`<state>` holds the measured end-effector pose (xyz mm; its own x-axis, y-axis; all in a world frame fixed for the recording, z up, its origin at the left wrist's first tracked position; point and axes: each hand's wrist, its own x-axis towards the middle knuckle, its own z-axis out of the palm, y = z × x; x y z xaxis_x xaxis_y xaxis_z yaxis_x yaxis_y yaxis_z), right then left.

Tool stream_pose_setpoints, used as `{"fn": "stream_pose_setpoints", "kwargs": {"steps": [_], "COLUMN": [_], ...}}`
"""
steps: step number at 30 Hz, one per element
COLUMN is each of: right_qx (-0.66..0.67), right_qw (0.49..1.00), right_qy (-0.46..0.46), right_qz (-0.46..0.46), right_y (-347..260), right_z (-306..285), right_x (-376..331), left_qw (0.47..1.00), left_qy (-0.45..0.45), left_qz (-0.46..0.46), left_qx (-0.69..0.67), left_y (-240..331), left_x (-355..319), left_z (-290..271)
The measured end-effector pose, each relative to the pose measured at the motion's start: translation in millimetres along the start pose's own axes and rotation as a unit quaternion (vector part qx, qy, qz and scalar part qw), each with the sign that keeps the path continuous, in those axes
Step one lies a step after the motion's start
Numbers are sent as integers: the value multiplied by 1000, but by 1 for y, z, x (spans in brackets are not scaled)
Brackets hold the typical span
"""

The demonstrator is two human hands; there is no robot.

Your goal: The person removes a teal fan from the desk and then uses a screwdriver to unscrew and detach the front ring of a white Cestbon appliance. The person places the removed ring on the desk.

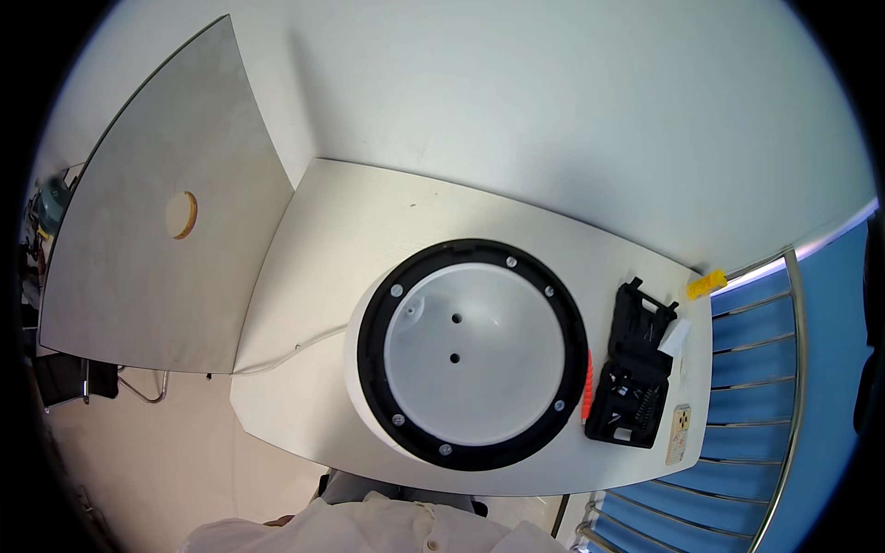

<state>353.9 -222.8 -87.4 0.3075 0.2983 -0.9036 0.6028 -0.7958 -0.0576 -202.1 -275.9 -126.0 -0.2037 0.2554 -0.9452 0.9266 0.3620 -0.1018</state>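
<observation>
Below me, a round white appliance [472, 355] with a black screwed ring lies upturned on the white counter [350, 230]. Just right of it sits an open black tool case [634, 369], with an orange tool, perhaps a screwdriver [587, 385], between them. Neither of my hands is in view, so their state I cannot tell.

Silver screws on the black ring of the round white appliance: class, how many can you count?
6. On the black ring, screws sit at upper left, top, upper right, lower right, bottom and lower left. None seems hidden.
</observation>
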Motion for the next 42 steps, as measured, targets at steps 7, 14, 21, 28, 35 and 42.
{"fn": "stream_pose_setpoints", "kwargs": {"steps": [7,14,21,28,35,42], "right_qx": [1,4,-26,-86,-249,36], "right_qw": [1000,1000,999,996,938,813], "right_qy": [4,14,24,13,152,74], "right_qz": [-5,-15,5,-34,-190,-576], "right_y": [-7,32,114,153,134,-8], "right_z": [-22,3,72,86,71,23], "right_x": [-5,15,60,37,-5,-128], "left_qw": [999,991,990,970,946,817], "left_qy": [27,83,115,172,214,315], "left_qz": [24,59,-1,87,94,474], "left_qx": [22,81,81,151,225,-98], "left_y": [10,-10,35,34,64,55], "left_x": [35,100,10,4,-14,-130], "left_z": [-6,15,-20,-12,-27,-56]}}
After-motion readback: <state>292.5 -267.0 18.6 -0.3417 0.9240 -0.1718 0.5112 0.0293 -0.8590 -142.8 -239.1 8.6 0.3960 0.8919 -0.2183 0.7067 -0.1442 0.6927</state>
